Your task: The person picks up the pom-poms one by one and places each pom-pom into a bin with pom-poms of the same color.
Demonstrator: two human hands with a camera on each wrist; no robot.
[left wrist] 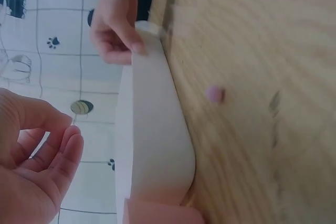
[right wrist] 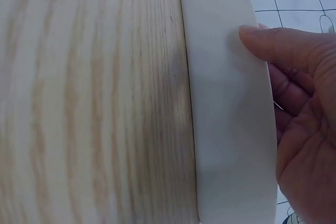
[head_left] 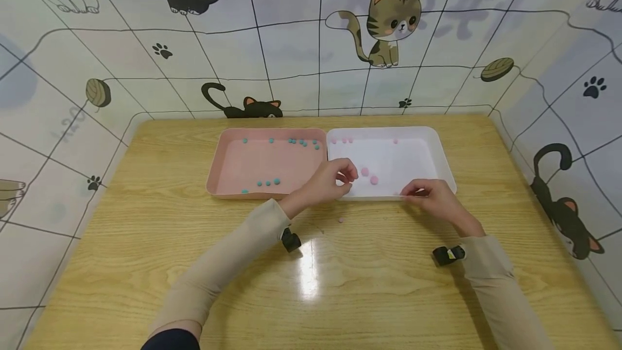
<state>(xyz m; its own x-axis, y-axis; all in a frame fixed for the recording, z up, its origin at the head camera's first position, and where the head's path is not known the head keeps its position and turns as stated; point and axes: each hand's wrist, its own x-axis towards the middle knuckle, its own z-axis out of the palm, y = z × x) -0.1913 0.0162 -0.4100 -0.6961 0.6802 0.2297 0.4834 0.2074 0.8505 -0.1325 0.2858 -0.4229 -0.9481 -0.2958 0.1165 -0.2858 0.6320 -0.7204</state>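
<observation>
My left hand (head_left: 326, 180) is over the seam where the pink tray (head_left: 214, 169) meets the white tray (head_left: 444, 161). Its fingers curl toward the thumb, the tips close together, and nothing shows between them in the left wrist view. At the front wall of the white tray, my right hand (head_left: 434, 199) grips the rim, thumb outside and fingers inside. Two larger pink balls (head_left: 373, 180) lie in the white tray between the hands, with several smaller ones along its back. Teal balls (head_left: 277, 181) sit scattered in the pink tray.
One small pink ball (left wrist: 214, 94) lies loose on the wooden table (head_left: 369, 263), in front of the white tray. A dark mark (left wrist: 274, 103) shows on the wood near it. Behind and beside the table stand walls (head_left: 291, 47) with printed cats.
</observation>
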